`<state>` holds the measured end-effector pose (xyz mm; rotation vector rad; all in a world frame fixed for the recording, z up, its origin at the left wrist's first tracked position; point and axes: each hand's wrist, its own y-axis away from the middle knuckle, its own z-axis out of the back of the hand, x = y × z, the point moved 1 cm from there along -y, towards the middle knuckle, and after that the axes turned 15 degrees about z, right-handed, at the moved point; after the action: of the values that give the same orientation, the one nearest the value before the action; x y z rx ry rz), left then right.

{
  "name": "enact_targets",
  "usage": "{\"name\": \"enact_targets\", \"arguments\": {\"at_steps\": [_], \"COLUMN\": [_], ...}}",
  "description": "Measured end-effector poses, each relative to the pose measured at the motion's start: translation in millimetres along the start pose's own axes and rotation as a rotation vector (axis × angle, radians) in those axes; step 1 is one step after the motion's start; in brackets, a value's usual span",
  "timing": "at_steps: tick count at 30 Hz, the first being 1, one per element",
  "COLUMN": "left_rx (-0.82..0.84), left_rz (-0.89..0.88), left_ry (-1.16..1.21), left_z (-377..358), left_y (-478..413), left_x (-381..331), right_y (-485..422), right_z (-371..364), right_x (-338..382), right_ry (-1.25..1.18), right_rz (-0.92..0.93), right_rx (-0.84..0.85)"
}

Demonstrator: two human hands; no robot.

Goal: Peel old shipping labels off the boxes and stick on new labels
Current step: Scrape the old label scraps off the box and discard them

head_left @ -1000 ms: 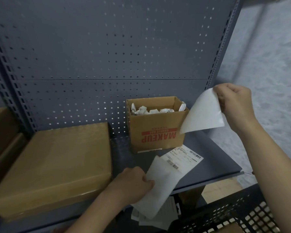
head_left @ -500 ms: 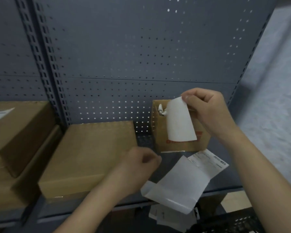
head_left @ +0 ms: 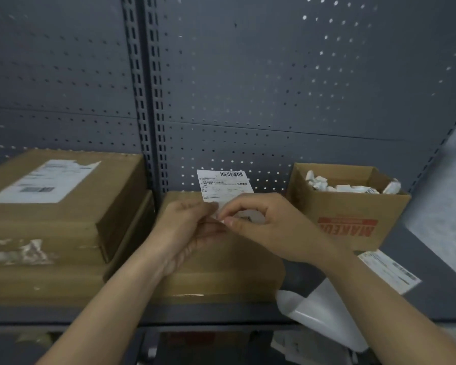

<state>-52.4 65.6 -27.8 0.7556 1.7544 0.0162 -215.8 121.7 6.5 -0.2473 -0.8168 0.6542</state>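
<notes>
Head view showed the left hand (head_left: 190, 230) and the right hand (head_left: 274, 227) meeting just above a flat box (head_left: 221, 281) that lay at the front of the shelf (head_left: 437, 280). Both pinched the lower edge of a printed label (head_left: 225, 184), which stood upright between them with its barcode at the top. The left hand's thumb and fingers were closed on the lower left corner, and the right hand's thumb and forefinger nipped the same edge just beside them. That close double pinch looked like an effort to split the label from its backing at one corner, though the frame was too soft to show a split. Holding it over the flat box probably kept the move to the bare lid short. On the left, the top of a stacked box (head_left: 111, 206) carried an old label (head_left: 44, 181) with a torn upper edge, likely work yet to come. To the right, an open carton (head_left: 353, 219) held crumpled scraps (head_left: 324, 184), apparently the bin for waste. A spare label (head_left: 390, 270) lay flat on the shelf near it, and a white sheet (head_left: 324, 317) drooped over the shelf's front edge.
</notes>
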Motion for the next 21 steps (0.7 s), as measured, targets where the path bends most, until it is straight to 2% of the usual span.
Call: {"name": "enact_targets", "arguments": {"at_steps": [5,7,11,13,17,21], "left_rx": [-0.020,-0.047,-0.073,-0.057,-0.033,-0.030], "left_rz": [0.024,0.016,0.036,0.056,0.061,0.059], "left_ry": [-0.017,-0.036,-0.090,-0.127,-0.163,-0.208], "left_z": [23.2,31.6,47.1,52.0,56.8,58.2], "left_y": [-11.4,-17.7,-27.6,-30.0,-33.6,-35.8], "left_x": [2.4,3.3,3.1,3.0,3.8,2.5], "right_y": [-5.3,-5.4,-3.3,-3.5,-3.0,-5.4], "right_z": [-22.1,-24.0,-17.6,-14.0,-20.6,-28.7], "right_x": [-10.9,-14.1,-36.0,-49.1,-64.7,-67.6], "right_ry": [0.045,0.017,0.104,0.152,-0.040,-0.231], "right_rz": [0.013,-0.018,-0.135,-0.277,-0.514,-0.595], "right_rx": [0.061,0.038,-0.327,-0.404,-0.416,-0.398]}}
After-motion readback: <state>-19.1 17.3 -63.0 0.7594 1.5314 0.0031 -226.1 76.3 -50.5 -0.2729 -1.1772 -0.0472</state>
